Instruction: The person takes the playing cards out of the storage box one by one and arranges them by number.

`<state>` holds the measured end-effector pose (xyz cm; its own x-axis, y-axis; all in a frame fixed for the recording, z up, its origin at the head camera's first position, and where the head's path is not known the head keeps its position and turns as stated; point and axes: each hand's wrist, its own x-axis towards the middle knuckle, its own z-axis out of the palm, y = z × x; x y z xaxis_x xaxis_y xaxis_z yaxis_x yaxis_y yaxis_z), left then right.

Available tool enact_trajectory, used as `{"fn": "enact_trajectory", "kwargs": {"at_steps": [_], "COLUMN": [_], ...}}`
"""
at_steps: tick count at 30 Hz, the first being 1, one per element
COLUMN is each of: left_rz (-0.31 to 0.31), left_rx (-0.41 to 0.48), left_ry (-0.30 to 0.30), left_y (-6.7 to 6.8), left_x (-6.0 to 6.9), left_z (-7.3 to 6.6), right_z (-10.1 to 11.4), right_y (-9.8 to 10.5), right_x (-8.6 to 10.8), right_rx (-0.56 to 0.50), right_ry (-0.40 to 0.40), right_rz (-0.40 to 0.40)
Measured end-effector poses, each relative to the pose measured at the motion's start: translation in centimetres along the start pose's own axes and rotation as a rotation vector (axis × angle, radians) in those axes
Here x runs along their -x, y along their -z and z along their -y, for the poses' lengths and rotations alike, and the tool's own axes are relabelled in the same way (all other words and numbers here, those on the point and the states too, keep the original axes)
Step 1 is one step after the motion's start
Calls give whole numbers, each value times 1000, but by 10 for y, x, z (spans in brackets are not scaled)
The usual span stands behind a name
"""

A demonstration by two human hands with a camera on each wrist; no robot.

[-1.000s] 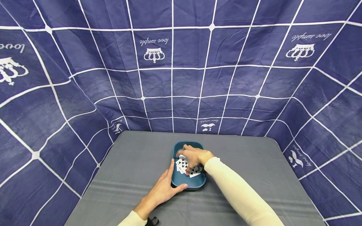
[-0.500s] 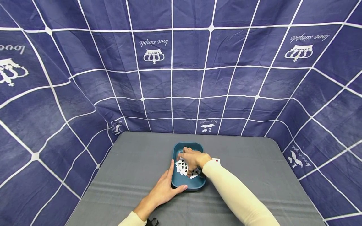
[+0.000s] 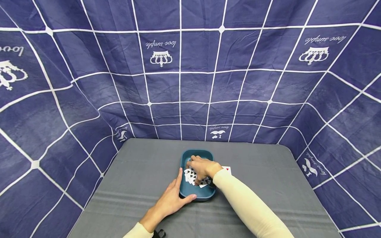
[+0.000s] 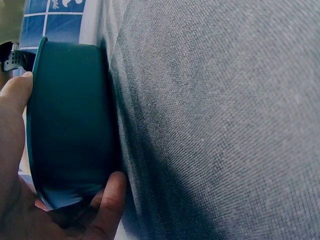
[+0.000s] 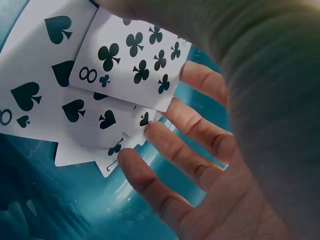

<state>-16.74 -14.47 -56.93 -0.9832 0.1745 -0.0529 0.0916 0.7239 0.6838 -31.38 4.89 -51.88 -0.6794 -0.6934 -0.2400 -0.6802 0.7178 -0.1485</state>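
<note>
A teal oval tray point(image 3: 193, 193) holds overlapping playing cards point(image 3: 189, 177). My right hand point(image 3: 204, 168) reaches down into it, fingers curved over the pile. In the right wrist view, fingertips of that hand point(image 5: 190, 145) touch the cards' edges below an eight of clubs point(image 5: 122, 47), with a spade card point(image 5: 35, 65) beside it; the thumb tip is out of view. Straight fingers of my left hand point(image 3: 169, 200) lie along the tray's left side, its thumb on the near rim. In the left wrist view, the hand point(image 4: 17, 200) touches the tray's outer wall point(image 4: 70, 115).
Just right of the tray, partly hidden by the right sleeve, lies a card with a red heart point(image 3: 227, 169). Grey cloth covers the table point(image 3: 143, 165), and a blue cloth with white lines point(image 3: 196, 86) hangs behind and at both sides.
The heart card has come into view beside the right sleeve. My right hand has shifted slightly toward the near side within the tray. My left hand keeps its place.
</note>
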Motion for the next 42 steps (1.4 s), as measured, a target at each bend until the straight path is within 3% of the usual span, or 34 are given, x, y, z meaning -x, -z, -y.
{"fn": "enact_trajectory", "kwargs": {"at_steps": [11, 21, 36, 42], "left_rz": [2, -9, -7, 2], "left_rx": [1, -10, -18, -18], "left_ry": [-7, -18, -48, -50], "left_y": [3, 5, -2, 1], "left_x": [-7, -10, -5, -3], "left_z": [2, 7, 2, 0], "right_z": [-9, -18, -34, -33], "right_y": [8, 15, 10, 10], "right_x": [3, 20, 43, 45], "right_rx": [-117, -192, -286, -323], "right_ry": [2, 22, 8, -3], "right_rz": [-62, -155, -261, -279]}}
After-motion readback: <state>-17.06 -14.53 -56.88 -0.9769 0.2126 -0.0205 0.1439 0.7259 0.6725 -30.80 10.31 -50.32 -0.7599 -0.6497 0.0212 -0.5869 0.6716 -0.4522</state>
